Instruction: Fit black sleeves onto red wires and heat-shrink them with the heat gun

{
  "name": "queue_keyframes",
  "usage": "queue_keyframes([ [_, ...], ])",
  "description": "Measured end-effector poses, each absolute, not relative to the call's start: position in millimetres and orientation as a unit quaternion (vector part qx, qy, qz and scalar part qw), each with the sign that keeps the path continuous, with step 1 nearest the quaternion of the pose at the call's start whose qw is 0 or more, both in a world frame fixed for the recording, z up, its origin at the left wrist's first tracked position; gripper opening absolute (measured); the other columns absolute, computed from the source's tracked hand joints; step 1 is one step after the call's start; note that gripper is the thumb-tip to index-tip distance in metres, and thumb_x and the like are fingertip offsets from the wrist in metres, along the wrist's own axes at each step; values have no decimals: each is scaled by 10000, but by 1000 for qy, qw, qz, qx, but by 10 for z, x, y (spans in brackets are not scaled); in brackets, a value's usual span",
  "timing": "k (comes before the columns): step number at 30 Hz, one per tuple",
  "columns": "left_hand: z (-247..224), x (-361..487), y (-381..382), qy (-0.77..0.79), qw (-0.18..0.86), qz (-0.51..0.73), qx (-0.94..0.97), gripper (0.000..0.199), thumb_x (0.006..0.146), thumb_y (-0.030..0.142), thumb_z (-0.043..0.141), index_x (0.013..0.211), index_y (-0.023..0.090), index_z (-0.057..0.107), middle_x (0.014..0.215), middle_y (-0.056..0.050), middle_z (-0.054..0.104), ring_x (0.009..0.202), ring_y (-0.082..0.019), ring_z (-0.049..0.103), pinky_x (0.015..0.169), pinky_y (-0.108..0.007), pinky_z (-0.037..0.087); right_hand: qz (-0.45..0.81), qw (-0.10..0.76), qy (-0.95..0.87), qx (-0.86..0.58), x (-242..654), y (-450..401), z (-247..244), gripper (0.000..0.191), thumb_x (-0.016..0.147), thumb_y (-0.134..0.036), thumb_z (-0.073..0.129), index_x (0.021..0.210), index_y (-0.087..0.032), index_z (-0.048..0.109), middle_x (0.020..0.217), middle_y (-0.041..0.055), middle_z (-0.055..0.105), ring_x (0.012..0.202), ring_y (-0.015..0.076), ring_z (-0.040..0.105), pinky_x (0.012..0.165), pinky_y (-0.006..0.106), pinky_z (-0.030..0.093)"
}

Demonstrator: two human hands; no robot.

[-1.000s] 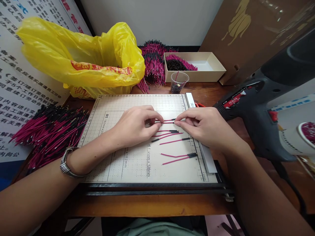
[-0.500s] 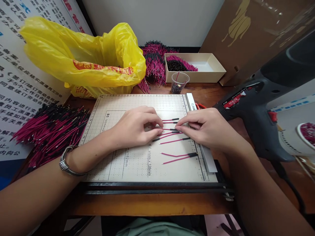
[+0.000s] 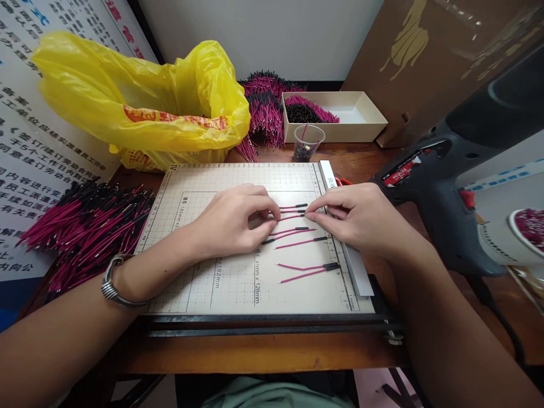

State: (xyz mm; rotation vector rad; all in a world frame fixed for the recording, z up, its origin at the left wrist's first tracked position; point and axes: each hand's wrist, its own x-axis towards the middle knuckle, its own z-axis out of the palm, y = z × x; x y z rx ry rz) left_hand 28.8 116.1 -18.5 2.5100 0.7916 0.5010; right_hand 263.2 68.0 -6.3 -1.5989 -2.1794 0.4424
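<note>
My right hand (image 3: 351, 218) pinches the black-sleeved end of a thin magenta wire (image 3: 291, 217) between thumb and forefinger. At the wire's other end, my left hand (image 3: 240, 218) has its thumb and forefinger closed around the tip, though the contact is partly hidden. Both hands rest low over a gridded paper-cutter board (image 3: 229, 175). Just beyond the held wire lie other wires (image 3: 293, 207), nearly parallel. Nearer me, several more magenta wires (image 3: 304, 275) with black sleeves lie loose on the board.
A white rail (image 3: 346, 232) edges the board's right side. Behind stand a yellow plastic bag (image 3: 144, 113), a clear cup (image 3: 308, 144) and a cardboard tray (image 3: 340, 133) holding wires. Wire heaps (image 3: 89, 232) lie left. A heat gun (image 3: 442, 175) and a paper cup (image 3: 497, 243) occupy the right.
Both hands have shifted the pinched wire slightly away from me, closer to the wires beyond it. The left fingers look a little looser. The other wires stay put.
</note>
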Motion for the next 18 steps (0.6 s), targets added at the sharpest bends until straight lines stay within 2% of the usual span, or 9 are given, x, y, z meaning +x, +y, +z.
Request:
queue_keyframes([
  [8,-180,307,1177,299,216,174,913,221,806,179,536,891,189,740,837,-34,672,779,-170,588,717,-297,445,165,221,-788,-551,2607,686,-83,127,814,-229,673,767,-210,789,468,-45,518,476,72,400,560,245,313],
  [14,-111,259,1205,285,207,156,923,182,824,207,548,863,165,720,818,-43,667,750,-164,581,705,-289,441,164,215,-789,-551,2599,686,-80,127,813,-234,675,780,-204,794,526,-29,596,488,68,419,571,238,320],
  [18,-78,242,1229,276,219,149,924,179,827,222,547,835,167,717,809,-41,670,733,-154,583,698,-273,447,168,209,-787,-556,2599,674,-65,139,817,-245,663,771,-202,787,515,-30,588,482,70,412,572,243,325],
])
